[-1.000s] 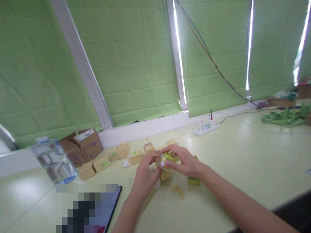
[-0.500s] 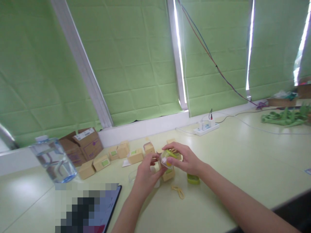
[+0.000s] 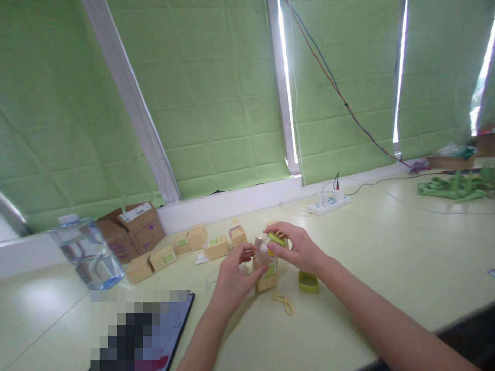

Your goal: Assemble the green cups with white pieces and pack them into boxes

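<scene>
Between the thumb and fingers of my right hand [image 3: 296, 247] is a small clear container [image 3: 265, 246] with a green lid [image 3: 276, 239] and something yellow inside. It is tilted just above a small tan cardboard box [image 3: 267, 280] with a green label, whose top flap stands up. My left hand [image 3: 234, 275] is closed around the left side of this box, its thumb on the front. A green open-topped square piece [image 3: 308, 282] rests on the table to the right. A yellow looped strap [image 3: 284, 304] lies in front of the box. Clear plastic [image 3: 211, 279] is partly hidden behind my left hand.
Several small tan boxes [image 3: 215, 248] stand along the back left, near an open brown carton [image 3: 143, 229]. A large water bottle [image 3: 91, 255] and a tablet [image 3: 176, 330] are at the left. A power strip [image 3: 328, 204] lies by the wall; green straps [image 3: 452, 186] are far right.
The clear container has tilted and moved slightly away from my left hand's fingers, over the box. More of the box's front and its raised flap now shows. My left hand has barely shifted.
</scene>
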`<act>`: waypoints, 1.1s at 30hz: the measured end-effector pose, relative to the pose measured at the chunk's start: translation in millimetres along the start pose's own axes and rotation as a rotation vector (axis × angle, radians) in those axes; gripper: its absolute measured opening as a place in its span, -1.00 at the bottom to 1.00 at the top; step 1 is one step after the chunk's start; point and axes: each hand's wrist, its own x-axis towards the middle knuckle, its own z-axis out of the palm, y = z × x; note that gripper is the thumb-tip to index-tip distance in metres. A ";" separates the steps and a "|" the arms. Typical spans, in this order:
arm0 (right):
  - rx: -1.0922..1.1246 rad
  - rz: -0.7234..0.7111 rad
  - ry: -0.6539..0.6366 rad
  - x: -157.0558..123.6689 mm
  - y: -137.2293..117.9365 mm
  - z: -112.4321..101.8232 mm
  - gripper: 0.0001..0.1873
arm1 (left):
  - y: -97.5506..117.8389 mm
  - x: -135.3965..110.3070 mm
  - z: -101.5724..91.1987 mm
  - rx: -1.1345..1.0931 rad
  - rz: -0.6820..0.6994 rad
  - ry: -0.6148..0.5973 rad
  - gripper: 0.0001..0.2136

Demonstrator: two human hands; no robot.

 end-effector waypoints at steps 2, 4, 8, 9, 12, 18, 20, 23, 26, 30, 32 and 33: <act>-0.034 0.011 -0.005 0.2 0.3 1.3 -0.64 | -1.0 0.1 0.2 -0.031 -0.008 -0.004 -0.68; -0.052 0.054 -0.009 -0.1 0.3 3.2 -0.52 | -1.7 0.3 0.4 -0.069 -0.031 -0.002 -0.69; -0.079 0.126 -0.016 -0.6 2.5 7.0 -0.52 | -0.4 0.4 0.1 -0.136 -0.082 -0.009 -0.68; -0.085 0.119 -0.019 -0.5 3.6 7.7 -0.54 | 0.2 0.3 0.0 -0.146 -0.085 -0.013 -0.68; -0.061 0.058 -0.023 0.3 6.9 8.8 -0.64 | 0.8 0.0 -0.2 -0.163 -0.096 -0.015 -0.66; -0.016 0.049 0.014 0.0 7.5 8.1 -0.84 | -2.9 0.9 -1.1 -0.109 -0.086 0.043 -0.70; 0.015 0.081 0.026 -1.0 7.6 8.5 -0.85 | -3.6 1.4 -1.4 -0.103 -0.080 0.054 -0.71; 0.085 0.129 0.026 -2.2 9.5 10.0 -0.81 | -3.9 1.5 -1.4 -0.112 -0.092 0.049 -0.68; 0.099 0.143 0.000 -2.6 12.4 12.2 -0.80 | -4.0 0.4 -1.7 -0.086 -0.058 0.018 -0.71; 0.011 0.155 -0.095 -2.8 15.1 15.8 -0.76 | -1.7 -0.3 -3.2 0.042 -0.003 -0.033 -0.83; 0.016 0.176 -0.136 -3.2 15.2 17.9 -0.75 | 0.4 0.0 -3.7 0.091 0.008 -0.057 -0.84; 0.032 0.185 -0.156 -3.4 14.9 18.8 -0.75 | 1.1 0.3 -3.7 0.102 0.015 -0.068 -0.84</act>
